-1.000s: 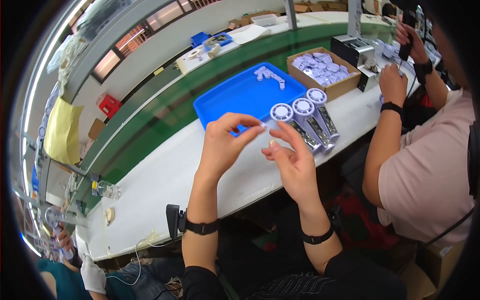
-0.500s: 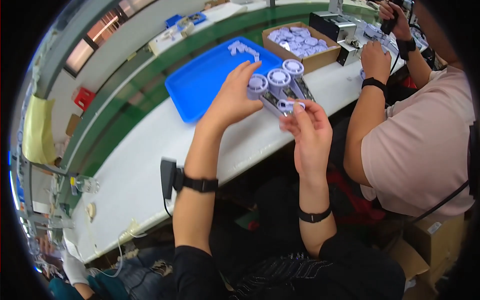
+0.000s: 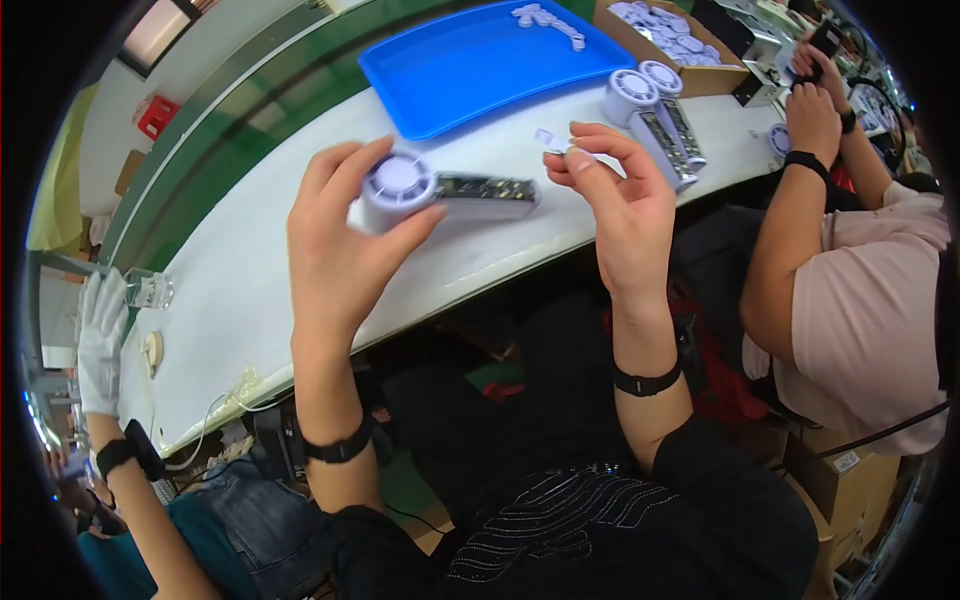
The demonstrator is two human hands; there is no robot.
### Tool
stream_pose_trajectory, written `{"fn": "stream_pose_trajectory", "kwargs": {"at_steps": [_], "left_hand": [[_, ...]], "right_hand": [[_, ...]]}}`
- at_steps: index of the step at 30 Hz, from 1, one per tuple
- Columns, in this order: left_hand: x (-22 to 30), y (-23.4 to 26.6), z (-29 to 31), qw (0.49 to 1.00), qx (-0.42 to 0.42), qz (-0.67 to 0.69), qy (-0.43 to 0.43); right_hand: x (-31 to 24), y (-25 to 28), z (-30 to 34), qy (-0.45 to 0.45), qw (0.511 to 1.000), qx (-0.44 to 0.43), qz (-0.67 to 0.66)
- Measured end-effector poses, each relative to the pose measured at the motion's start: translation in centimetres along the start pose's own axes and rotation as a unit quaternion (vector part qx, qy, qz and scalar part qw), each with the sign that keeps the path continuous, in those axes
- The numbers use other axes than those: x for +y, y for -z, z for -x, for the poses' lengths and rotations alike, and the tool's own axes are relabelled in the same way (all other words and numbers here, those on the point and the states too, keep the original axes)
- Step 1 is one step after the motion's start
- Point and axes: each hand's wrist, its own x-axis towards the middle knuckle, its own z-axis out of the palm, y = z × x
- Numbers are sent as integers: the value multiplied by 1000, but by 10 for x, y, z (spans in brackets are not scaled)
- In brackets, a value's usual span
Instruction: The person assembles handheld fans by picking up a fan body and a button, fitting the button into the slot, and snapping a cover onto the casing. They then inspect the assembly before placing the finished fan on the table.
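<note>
My left hand [image 3: 335, 235] grips the round vented head of a lavender handheld fan [image 3: 402, 182], thumb on the near side and fingers around the far side. The fan's handle points right, its open face showing a dark circuit board; it is slightly blurred. Between the thumb and fingertips of my right hand [image 3: 632, 215] is a small pale plastic piece [image 3: 548, 141], apart from the handle's end. Two similar handheld fans [image 3: 655, 130] lie side by side beyond my right hand, with their boards exposed.
A blue tray [image 3: 415, 118] holds several small pale pieces [image 3: 550, 20]. Behind it at right stands a cardboard box [image 3: 715, 80] of lavender parts. A co-worker in a pink shirt [image 3: 860, 290] sits at right. At left are a white-gloved hand [image 3: 100, 340] and a clear container [image 3: 150, 290].
My left hand has brought one fan from the group of three leftward and turned it, handle to the right. My right hand has risen slightly with the small piece. The view has shifted.
</note>
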Motion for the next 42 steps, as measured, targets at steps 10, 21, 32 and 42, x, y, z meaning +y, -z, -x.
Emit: {"fn": "stream_pose_trajectory", "kwargs": {"at_steps": [10,21,32,42], "left_hand": [[-29,37,71,994,55,-40,89],[-49,42,44,999,11,-19,-49],[-47,36,48,993,-49,104,-3],[-44,37,43,990,-73,114,29]], "right_hand": [[17,-59,18,113,929,-287,203],[37,-68,2,132,897,-339,250],[38,-65,2,32,907,-362,215],[40,-66,5,129,891,-346,265]]}}
